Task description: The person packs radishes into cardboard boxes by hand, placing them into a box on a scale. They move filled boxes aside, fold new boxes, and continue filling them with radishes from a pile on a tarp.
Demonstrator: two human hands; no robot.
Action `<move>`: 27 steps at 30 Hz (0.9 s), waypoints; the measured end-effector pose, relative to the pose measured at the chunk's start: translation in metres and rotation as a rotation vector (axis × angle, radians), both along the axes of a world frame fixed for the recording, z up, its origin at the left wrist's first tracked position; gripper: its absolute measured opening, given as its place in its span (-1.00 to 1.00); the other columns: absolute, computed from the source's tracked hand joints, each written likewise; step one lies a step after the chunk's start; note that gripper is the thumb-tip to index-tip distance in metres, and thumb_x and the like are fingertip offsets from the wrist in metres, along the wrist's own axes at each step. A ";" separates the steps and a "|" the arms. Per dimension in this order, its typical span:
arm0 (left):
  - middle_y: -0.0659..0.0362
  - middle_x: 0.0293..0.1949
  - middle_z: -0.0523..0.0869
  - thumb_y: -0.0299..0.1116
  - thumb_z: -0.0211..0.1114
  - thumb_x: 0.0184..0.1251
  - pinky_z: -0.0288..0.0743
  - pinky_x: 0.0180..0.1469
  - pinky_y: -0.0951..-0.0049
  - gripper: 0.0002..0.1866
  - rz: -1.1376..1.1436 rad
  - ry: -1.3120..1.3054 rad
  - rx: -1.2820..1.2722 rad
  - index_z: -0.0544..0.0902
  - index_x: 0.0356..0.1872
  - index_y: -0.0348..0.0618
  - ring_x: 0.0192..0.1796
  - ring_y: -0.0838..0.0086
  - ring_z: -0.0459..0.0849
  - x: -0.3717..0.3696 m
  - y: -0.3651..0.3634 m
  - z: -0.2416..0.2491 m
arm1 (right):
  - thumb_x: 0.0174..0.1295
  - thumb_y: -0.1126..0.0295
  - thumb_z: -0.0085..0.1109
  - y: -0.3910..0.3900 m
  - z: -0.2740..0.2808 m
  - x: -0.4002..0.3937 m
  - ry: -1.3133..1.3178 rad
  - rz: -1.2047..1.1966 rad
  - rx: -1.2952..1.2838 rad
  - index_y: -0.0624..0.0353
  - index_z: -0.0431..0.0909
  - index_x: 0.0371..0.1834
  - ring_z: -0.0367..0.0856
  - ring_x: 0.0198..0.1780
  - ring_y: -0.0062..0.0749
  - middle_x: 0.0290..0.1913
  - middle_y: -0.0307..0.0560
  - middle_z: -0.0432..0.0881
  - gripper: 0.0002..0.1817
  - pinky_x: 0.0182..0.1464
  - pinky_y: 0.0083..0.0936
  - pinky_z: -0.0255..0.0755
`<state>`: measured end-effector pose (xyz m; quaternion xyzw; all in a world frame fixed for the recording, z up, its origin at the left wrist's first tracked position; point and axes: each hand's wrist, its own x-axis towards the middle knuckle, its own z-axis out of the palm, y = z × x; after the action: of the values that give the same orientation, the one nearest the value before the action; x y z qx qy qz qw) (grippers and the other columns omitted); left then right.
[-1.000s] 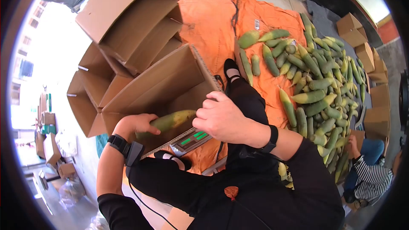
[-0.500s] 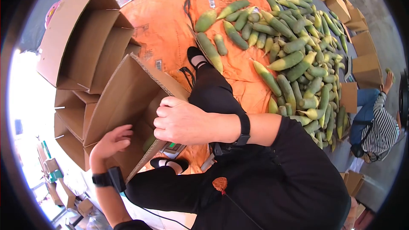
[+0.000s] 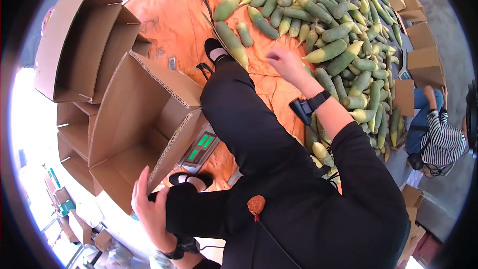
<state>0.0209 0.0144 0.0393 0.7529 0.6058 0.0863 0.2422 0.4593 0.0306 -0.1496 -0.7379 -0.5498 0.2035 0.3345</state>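
Brown cardboard is filling the left side, where stacked boxes [image 3: 82,35] are standing beside an open box [image 3: 122,124]. The left hand [image 3: 151,211] is hovering by that box's near edge, fingers spread and apparently holding nothing; whether they are touching the cardboard, I cannot tell. Next, a scale [image 3: 200,148] is glowing green beside the box's right wall. The right hand [image 3: 288,66] is hanging over the orange cloth [image 3: 164,27], fingers curled; whether they are pressing together, I cannot tell. Wrapping them around a radish's thick middle, clear of its slender tip, would probably be giving the steadiest hold. The nearest large radish [image 3: 327,51] is lying just right of this hand, within a heap of green radishes [image 3: 359,83], its pale tip pointing left, its long axis running nearly crosswise and rising slightly rightward. Farther right, a person in striped sleeves [image 3: 442,132] is sitting or crouching.
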 end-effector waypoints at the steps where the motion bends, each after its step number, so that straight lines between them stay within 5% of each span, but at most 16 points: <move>1: -0.01 -0.09 0.67 -0.47 0.40 0.00 0.47 0.06 0.26 -0.50 0.099 0.038 0.048 0.59 0.08 -0.15 -0.03 0.10 0.64 0.004 0.000 -0.007 | 0.16 0.36 0.21 -0.020 -0.029 0.020 0.001 -0.048 -0.109 0.19 0.63 -0.29 0.64 -0.22 -0.05 -0.31 0.06 0.66 -0.85 -0.13 -0.26 0.49; 2: 0.03 -0.25 0.69 -0.54 0.34 0.06 0.51 -0.08 0.29 -0.70 0.080 0.075 0.182 0.64 -0.11 -0.21 -0.19 0.17 0.68 0.007 0.002 -0.015 | 0.16 0.35 0.19 -0.042 -0.061 0.038 0.003 -0.098 -0.217 0.19 0.64 -0.31 0.65 -0.23 -0.03 -0.32 0.09 0.66 -0.85 -0.13 -0.24 0.50; 5: 0.04 -0.37 0.68 -0.55 0.34 0.09 0.52 -0.21 0.37 -0.83 0.172 0.073 0.137 0.64 -0.26 -0.28 -0.33 0.23 0.68 -0.002 0.007 -0.023 | 0.13 0.28 0.13 -0.122 -0.138 0.066 -0.066 -0.181 -0.476 0.25 0.65 -0.46 0.65 -0.23 0.09 -0.33 0.18 0.68 -0.75 -0.15 -0.15 0.52; 7: 0.04 -0.43 0.66 -0.56 0.34 0.11 0.50 -0.29 0.44 -0.88 0.149 0.006 0.229 0.63 -0.32 -0.32 -0.41 0.29 0.66 0.005 0.006 -0.024 | 0.07 0.35 0.17 -0.195 -0.247 0.102 -0.409 0.095 -0.740 0.21 0.66 -0.32 0.65 -0.13 0.04 -0.22 0.15 0.69 -0.81 -0.08 -0.14 0.53; 8: 0.04 -0.43 0.65 -0.56 0.34 0.11 0.49 -0.30 0.44 -0.88 0.186 0.011 0.216 0.63 -0.32 -0.33 -0.41 0.31 0.65 0.004 0.005 -0.025 | 0.08 0.42 0.12 -0.192 -0.166 0.063 -0.199 -0.285 -0.801 0.21 0.62 -0.23 0.62 -0.07 0.09 -0.22 0.16 0.68 -0.79 -0.03 -0.12 0.52; 9: 0.05 -0.44 0.64 -0.57 0.34 0.11 0.47 -0.31 0.45 -0.87 0.223 0.016 0.202 0.62 -0.31 -0.33 -0.42 0.33 0.64 0.004 0.005 -0.027 | 0.11 0.48 0.06 -0.208 -0.174 0.059 -0.212 -0.400 -0.766 0.22 0.53 -0.07 0.60 -0.07 0.15 -0.16 0.20 0.64 -0.72 0.03 -0.12 0.49; 13: 0.13 -0.53 0.53 -0.53 0.35 0.15 0.36 -0.39 0.51 -0.86 0.175 0.018 0.272 0.59 -0.30 -0.35 -0.50 0.53 0.45 0.013 0.011 -0.032 | 0.16 0.50 0.03 -0.187 -0.146 0.029 -0.297 -0.385 -0.833 0.25 0.44 0.03 0.53 0.08 0.13 0.00 0.19 0.54 -0.66 0.10 -0.15 0.48; 15: 0.05 -0.47 0.61 -0.54 0.36 0.10 0.43 -0.36 0.40 -0.87 0.197 0.109 0.246 0.60 -0.34 -0.33 -0.44 0.29 0.61 0.017 0.014 -0.029 | 0.17 0.50 0.03 -0.178 -0.149 0.035 -0.345 -0.317 -0.900 0.23 0.42 0.06 0.50 0.14 0.10 0.07 0.18 0.51 -0.65 0.11 -0.17 0.48; 19: 0.05 -0.46 0.61 -0.52 0.36 0.10 0.44 -0.35 0.39 -0.87 0.222 0.111 0.226 0.60 -0.36 -0.31 -0.43 0.25 0.62 0.020 0.010 -0.031 | 0.20 0.46 0.02 -0.163 -0.166 0.046 -0.377 -0.233 -0.955 0.24 0.38 0.05 0.48 0.17 0.14 0.08 0.22 0.51 -0.67 0.15 -0.18 0.47; 21: 0.05 -0.46 0.62 -0.51 0.36 0.08 0.45 -0.34 0.36 -0.87 0.196 0.115 0.270 0.60 -0.37 -0.29 -0.41 0.21 0.62 0.024 0.008 -0.031 | 0.21 0.39 0.05 -0.165 -0.188 0.050 -0.106 -0.496 -0.943 0.26 0.32 0.10 0.47 0.19 0.22 0.12 0.36 0.48 -0.61 0.19 -0.13 0.43; 22: 0.05 -0.46 0.62 -0.51 0.36 0.08 0.45 -0.34 0.36 -0.87 0.220 0.121 0.281 0.60 -0.37 -0.29 -0.41 0.21 0.62 0.024 0.009 -0.032 | 0.29 0.20 0.03 -0.164 -0.196 0.057 -0.112 -0.421 -1.028 0.29 0.25 0.23 0.39 0.29 0.16 0.17 0.33 0.45 -0.47 0.27 -0.11 0.36; 23: 0.05 -0.46 0.62 -0.52 0.36 0.07 0.46 -0.33 0.35 -0.88 0.206 0.104 0.278 0.60 -0.37 -0.29 -0.41 0.19 0.62 0.024 0.011 -0.032 | 0.18 0.28 0.14 -0.183 -0.246 0.068 -0.077 -0.516 -0.925 0.32 0.21 0.21 0.46 0.22 0.21 0.13 0.47 0.47 -0.42 0.25 -0.10 0.37; 25: 0.04 -0.46 0.62 -0.52 0.36 0.06 0.46 -0.33 0.34 -0.88 0.212 0.095 0.283 0.60 -0.38 -0.28 -0.41 0.17 0.62 0.024 0.015 -0.029 | 0.11 0.27 0.22 -0.175 -0.230 0.060 -0.145 -0.615 -0.924 0.36 0.10 0.32 0.61 0.06 0.10 0.00 0.37 0.57 -0.25 0.05 -0.15 0.52; 27: 0.04 -0.45 0.63 -0.54 0.36 0.04 0.46 -0.32 0.35 -0.88 0.166 0.098 0.264 0.60 -0.39 -0.27 -0.40 0.16 0.61 0.026 0.018 -0.024 | 0.04 0.34 0.28 -0.199 -0.307 0.088 -0.023 -0.665 -0.923 0.36 0.04 0.38 0.71 -0.23 -0.05 -0.15 0.23 0.63 -0.15 -0.27 -0.26 0.59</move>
<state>0.0468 0.0326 0.0148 0.7289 0.6604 0.1482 0.1034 0.5471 -0.1687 -0.4565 -0.9431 -0.1457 0.2984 0.0174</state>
